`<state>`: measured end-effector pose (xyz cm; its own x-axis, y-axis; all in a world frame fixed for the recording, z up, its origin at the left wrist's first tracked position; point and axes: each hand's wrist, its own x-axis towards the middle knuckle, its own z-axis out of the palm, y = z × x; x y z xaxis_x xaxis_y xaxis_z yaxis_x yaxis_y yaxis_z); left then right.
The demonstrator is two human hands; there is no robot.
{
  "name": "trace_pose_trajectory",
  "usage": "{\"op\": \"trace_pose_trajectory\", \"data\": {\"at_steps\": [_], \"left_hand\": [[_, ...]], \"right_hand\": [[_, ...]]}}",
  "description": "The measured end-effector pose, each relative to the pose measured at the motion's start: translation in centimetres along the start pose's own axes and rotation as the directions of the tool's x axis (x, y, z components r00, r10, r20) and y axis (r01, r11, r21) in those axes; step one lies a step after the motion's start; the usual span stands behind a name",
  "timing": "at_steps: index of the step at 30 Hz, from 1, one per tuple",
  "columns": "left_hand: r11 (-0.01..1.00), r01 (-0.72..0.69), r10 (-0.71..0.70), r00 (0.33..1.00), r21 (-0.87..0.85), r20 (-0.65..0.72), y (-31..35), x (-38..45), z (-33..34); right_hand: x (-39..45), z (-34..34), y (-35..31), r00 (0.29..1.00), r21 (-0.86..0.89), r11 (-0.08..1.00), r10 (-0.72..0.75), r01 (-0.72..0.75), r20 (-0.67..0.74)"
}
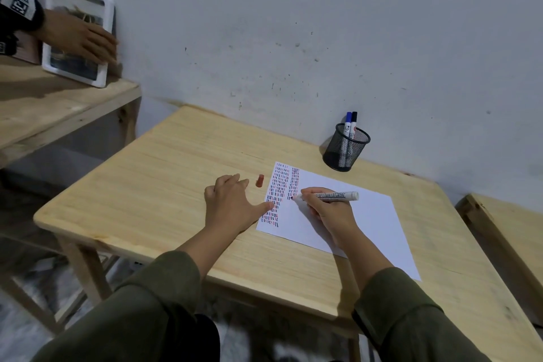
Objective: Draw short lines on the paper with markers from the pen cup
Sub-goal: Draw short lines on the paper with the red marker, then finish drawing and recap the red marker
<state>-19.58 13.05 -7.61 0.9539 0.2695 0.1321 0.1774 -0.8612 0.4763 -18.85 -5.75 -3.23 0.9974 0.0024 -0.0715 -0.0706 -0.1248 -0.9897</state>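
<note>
The head camera looks down on a light wooden table [182, 161] set against a grey wall, and the sheet of white paper [361, 214] lying on it serves as the landmark for everything else.

On the paper, the right hand [329, 209] has its fingers closed around a white marker [332, 196], barrel lying low and pointing away to the right, its tip touching the sheet at the foot of the second column of short dashes [293, 184]. A first, longer column of dashes [276, 194] (red, blue and black, as far as the colours can be told) runs down the paper's left edge.

At that left edge the left hand [232, 203] lies flat on the table, fingers loosely spread and holding nothing, with the thumb reaching over onto the sheet's margin and touching the first column.

Just off the paper's upper left corner, on bare wood, stands a small red cap [259, 180], close to the left hand's fingertips but apart from them.

Beyond the paper's far edge, near the wall, sits a black mesh pen cup [346, 147] holding two capped markers, one blue [348, 120] and one black [354, 120]; it does not touch the sheet.

Well to the left of the paper, on a separate wooden shelf [58, 109], another person's hand [82, 38] rests against a white-framed picture [79, 35] leaning on the wall.
</note>
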Motion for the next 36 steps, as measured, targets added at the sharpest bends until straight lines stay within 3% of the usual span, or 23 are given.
{"op": "trace_pose_trajectory", "data": {"at_steps": [21, 29, 36], "left_hand": [[1.0, 0.007, -0.007, 1.0, -0.021, 0.016, 0.0, -0.1, -0.1], [0.983, -0.043, 0.032, 0.998, -0.178, -0.062, 0.9, 0.9, -0.8], [0.992, -0.062, 0.056, 0.997, -0.114, -0.057, 1.7, 3.1, 0.2]], "right_hand": [[-0.2, -0.1, -0.1, 1.0, 0.047, 0.999, -0.005, 0.004, 0.025], [0.8, -0.8, 0.4, 1.0, 0.057, 0.998, 0.005, -0.004, -0.015], [0.5, -1.8, -1.4, 0.997, 0.101, 0.993, -0.071, 0.068, 0.027]]}}
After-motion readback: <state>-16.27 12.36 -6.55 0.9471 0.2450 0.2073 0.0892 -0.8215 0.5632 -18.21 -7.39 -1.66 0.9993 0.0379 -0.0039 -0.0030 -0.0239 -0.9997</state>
